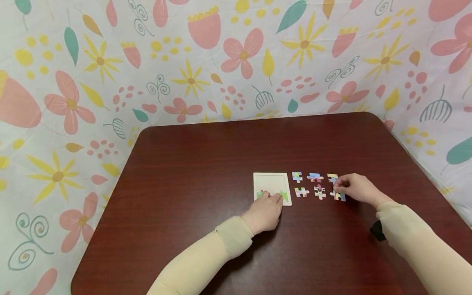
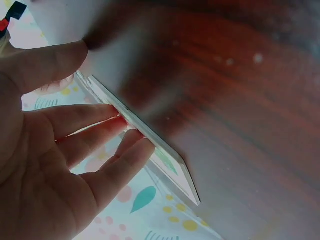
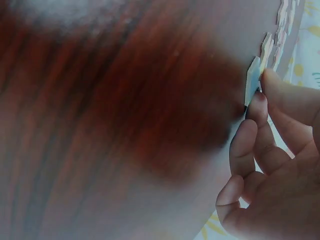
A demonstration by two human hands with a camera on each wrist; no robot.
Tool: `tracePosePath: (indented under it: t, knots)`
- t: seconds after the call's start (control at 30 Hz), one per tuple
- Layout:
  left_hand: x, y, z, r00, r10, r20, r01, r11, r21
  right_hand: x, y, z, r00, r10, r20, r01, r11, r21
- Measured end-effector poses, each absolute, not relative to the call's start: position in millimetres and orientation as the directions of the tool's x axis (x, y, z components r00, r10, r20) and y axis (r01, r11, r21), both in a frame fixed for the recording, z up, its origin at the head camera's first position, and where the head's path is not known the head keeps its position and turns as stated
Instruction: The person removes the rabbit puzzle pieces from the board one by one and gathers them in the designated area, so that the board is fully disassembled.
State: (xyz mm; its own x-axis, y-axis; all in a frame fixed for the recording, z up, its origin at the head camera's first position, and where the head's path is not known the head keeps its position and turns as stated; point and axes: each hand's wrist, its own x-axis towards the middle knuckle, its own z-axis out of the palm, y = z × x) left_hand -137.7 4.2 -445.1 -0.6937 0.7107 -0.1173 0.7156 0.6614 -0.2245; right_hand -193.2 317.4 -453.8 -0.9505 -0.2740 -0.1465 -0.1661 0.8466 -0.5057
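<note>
A cream puzzle tray point(image 1: 271, 175) with a green strip along its near part lies on the table. My left hand point(image 1: 263, 213) rests on its near edge; in the left wrist view, several fingertips touch the tray point(image 2: 182, 180) while the thumb stands apart. Right of the tray, several colourful jigsaw pieces lie in two rows. My right hand point(image 1: 355, 187) is at the rightmost column, between an upper piece point(image 1: 332, 176) and a lower piece point(image 1: 339, 196). In the right wrist view, thumb and index finger pinch the edge of a blue jigsaw piece point(image 3: 252, 80), other fingers curled.
The dark red-brown table point(image 1: 184, 172) has rounded far corners and meets a flower-printed cloth point(image 1: 236, 53) behind and at both sides. More pieces, such as a middle one point(image 1: 320, 192), lie between the tray and my right hand. A black object point(image 1: 377, 230) shows beneath the right sleeve.
</note>
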Motion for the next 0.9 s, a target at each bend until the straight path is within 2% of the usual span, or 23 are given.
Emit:
tracePosePath:
  t: [0.33, 0.47, 0.6, 0.77, 0.9]
  knots:
    - [-139.3, -3.3, -445.5, -0.698, 0.707, -0.116, 0.716, 0.689, -0.109, -198.2, 300.2, -443.5, -0.963, -0.262, -0.068, -0.19, 0.831, -0.522]
    - [-130.2, -9.1, -446.1, -0.684, 0.729, -0.019, 0.721, 0.672, -0.167, -201.2, 283.3, -441.8, -0.962, -0.266, -0.062, -0.193, 0.823, -0.534]
    - [-117.5, -16.5, -450.1, -0.693, 0.712, 0.112, 0.665, 0.691, -0.283, -202.6, 263.6, -440.7, -0.954, -0.296, -0.049, -0.222, 0.804, -0.551]
    - [-111.0, -21.8, -454.0, -0.751, 0.643, 0.15, 0.566, 0.744, -0.356, -204.4, 231.5, -438.3, -0.937, -0.351, -0.001, -0.29, 0.776, -0.561]
    - [-111.3, -22.6, -458.1, -0.755, 0.633, 0.171, 0.555, 0.756, -0.348, -206.5, 201.1, -440.7, -0.914, -0.405, 0.014, -0.341, 0.75, -0.567]
